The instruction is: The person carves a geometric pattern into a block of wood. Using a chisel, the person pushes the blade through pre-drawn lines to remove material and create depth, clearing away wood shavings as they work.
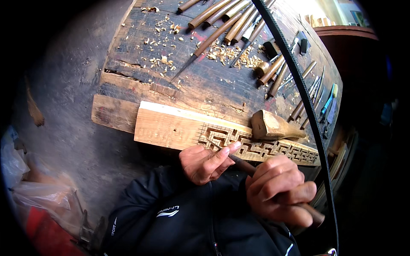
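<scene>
One chisel (243, 165), and it's got a hand at each end! The right hand (279, 192) is closed firmly round the wooden handle, the butt poking out past the little finger. Up front, the left hand (207, 164) has its fingers gathered in a narrow hold about the blade, right at the near edge of the board (200, 128). And look at the tip, down at the left end of the carved pattern (269, 149)!

That board runs along the near edge of the worktop (200, 83), its left end plain, its right part cut with channels. Tight on this side: the dark jacket (145, 196) sits close behind both hands. More width to the left, where the floor (85, 128) stretches away beside the worktop's corner.

Over the far edge of the board, to the right, lies the mallet (273, 126), crowding that flank. Beyond the board, a scuffed strip gives some room before the point of a loose tool (209, 42), then come wood chips (235, 55) and a bunch of wooden handles (226, 13) at the top.
</scene>
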Demonstrator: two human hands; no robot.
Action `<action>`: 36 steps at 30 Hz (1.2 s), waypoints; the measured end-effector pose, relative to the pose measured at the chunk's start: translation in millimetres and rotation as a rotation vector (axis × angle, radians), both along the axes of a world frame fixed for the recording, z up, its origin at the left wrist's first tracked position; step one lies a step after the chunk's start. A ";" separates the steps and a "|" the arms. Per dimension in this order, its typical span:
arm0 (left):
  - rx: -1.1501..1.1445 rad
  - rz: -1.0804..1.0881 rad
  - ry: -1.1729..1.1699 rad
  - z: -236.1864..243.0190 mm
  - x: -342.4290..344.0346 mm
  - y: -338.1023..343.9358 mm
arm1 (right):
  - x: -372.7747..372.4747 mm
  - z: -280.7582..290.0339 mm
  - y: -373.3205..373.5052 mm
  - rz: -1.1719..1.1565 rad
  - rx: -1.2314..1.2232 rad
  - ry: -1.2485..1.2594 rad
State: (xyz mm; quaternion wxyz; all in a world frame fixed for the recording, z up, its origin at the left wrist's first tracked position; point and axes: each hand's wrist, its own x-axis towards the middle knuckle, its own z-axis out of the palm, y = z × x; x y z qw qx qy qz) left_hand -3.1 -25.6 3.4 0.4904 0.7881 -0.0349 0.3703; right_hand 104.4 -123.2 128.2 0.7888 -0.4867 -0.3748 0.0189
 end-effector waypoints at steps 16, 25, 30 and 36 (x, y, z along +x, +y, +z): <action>-0.025 0.022 -0.044 -4.7 -0.7 -0.7 | 27.9 5.6 27.9 0.382 -0.038 0.015; -0.167 -0.065 -0.122 -11.3 1.2 -2.1 | 35.5 14.5 39.5 0.572 -0.140 -0.014; -0.152 -0.031 -0.152 -11.5 -0.6 2.0 | 32.7 15.7 44.8 0.634 -0.180 -0.028; -0.154 0.006 -0.193 -26.2 -3.9 -4.8 | 30.9 6.5 57.6 0.712 -0.196 -0.110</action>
